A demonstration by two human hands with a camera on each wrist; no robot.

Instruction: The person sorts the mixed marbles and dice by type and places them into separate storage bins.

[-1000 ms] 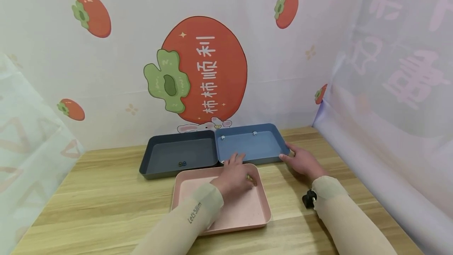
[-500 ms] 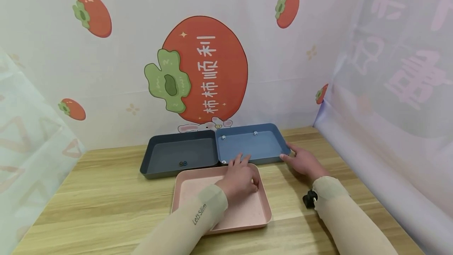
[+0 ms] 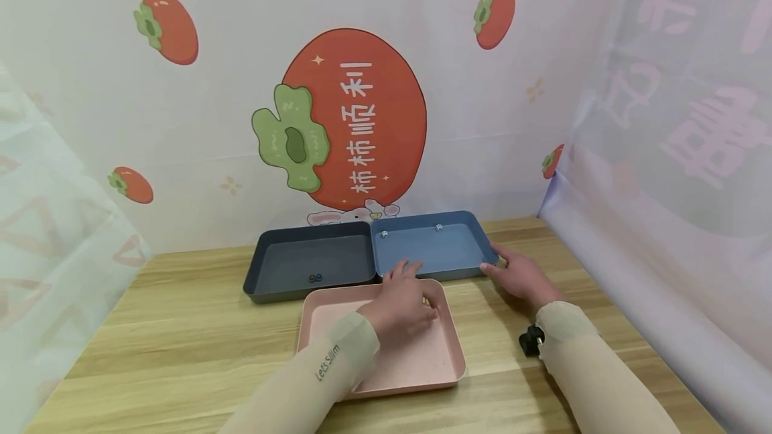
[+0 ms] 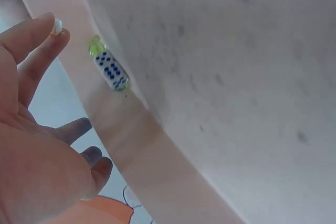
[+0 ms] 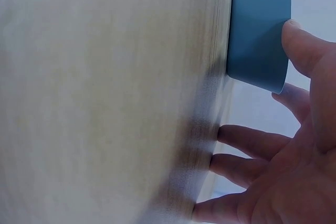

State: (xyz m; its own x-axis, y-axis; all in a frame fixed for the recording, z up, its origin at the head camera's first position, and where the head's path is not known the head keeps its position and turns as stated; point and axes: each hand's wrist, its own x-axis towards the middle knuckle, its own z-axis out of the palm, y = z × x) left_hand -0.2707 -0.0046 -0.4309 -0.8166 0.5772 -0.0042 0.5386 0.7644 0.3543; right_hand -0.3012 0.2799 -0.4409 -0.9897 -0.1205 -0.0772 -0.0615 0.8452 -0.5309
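My left hand (image 3: 399, 305) is over the far right part of the pink tray (image 3: 456, 353). In the left wrist view its thumb and forefinger pinch a small white die (image 4: 58, 27), mostly covered by the fingertips; the other fingers spread past the tray's rim. Below them, against the tray wall, white dice with blue dots (image 4: 111, 70) lie in a row beside a yellow-green clear piece (image 4: 96, 46). My right hand (image 3: 521, 280) touches the near right corner of the blue tray (image 3: 461, 273) with thumb and forefinger, its other fingers reaching down to the table.
Two white dice (image 3: 384, 234) (image 3: 439, 227) lie at the back of the blue tray. Beside it stands a dark grey tray (image 3: 256, 298) with two marbles (image 3: 315, 278). A printed cloth (image 3: 217, 119) hangs behind the wooden table (image 3: 181, 333).
My left hand shifted right and down toward the pink tray's right wall, then drew slightly back left with its fingertips pinched. The right hand stays at the blue tray's corner.
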